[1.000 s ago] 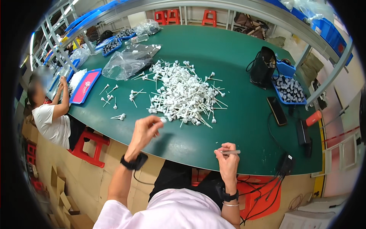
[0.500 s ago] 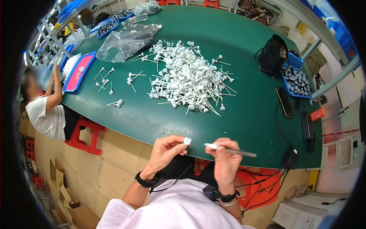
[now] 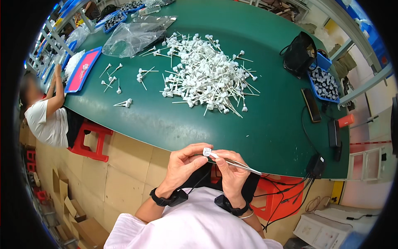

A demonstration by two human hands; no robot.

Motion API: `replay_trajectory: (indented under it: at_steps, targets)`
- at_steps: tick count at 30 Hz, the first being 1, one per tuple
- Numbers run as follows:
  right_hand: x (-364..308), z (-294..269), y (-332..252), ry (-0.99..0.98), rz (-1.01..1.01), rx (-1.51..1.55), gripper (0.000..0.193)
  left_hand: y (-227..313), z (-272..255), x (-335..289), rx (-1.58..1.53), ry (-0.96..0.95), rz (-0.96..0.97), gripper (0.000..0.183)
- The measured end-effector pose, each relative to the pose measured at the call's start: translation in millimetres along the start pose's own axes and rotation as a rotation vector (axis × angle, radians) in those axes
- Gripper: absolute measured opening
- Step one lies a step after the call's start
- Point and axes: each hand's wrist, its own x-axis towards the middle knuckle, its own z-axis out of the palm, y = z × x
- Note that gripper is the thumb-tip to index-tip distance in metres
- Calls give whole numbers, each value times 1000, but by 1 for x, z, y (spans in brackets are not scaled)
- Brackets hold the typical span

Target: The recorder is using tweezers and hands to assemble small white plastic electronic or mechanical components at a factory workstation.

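Just over the near table edge, my left hand (image 3: 179,169) pinches a small white plastic cap-like part (image 3: 207,151) between thumb and fingers. My right hand (image 3: 233,174) grips metal tweezers (image 3: 244,167), whose back end points to the lower right. Their pale tips meet or nearly touch the white part; I cannot tell whether they hold it or something small. Farther up lies a large heap of white-headed thin sticks (image 3: 207,79). Several similar sticks (image 3: 120,85) are scattered to its left.
The green table (image 3: 166,128) also carries a clear plastic bag (image 3: 132,39), a pink-lined blue tray (image 3: 83,69), a black bag (image 3: 297,56), a phone (image 3: 311,105) and a blue tray of dark-and-white parts (image 3: 324,85). At left a person (image 3: 45,116) works; cables (image 3: 282,193) hang at right.
My right hand has moved left with the tweezers, bringing their tips to the white part. My left hand has shifted slightly up and right, still pinching it. The view has tilted a little.
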Motion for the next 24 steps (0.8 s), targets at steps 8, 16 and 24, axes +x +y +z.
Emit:
replay_trajectory:
  at_steps: [8, 16, 24]
  targets:
    - [-2, 1, -2, 62, 44, 79, 15, -12, 5, -4, 156, 115, 82, 21]
    - [-3, -1, 2, 66, 35, 36, 20, -18, 1, -4, 426, 89, 239, 25]
    - [-4, 0, -1, 83, 58, 93, 16, -14, 8, -4, 372, 155, 193, 20]
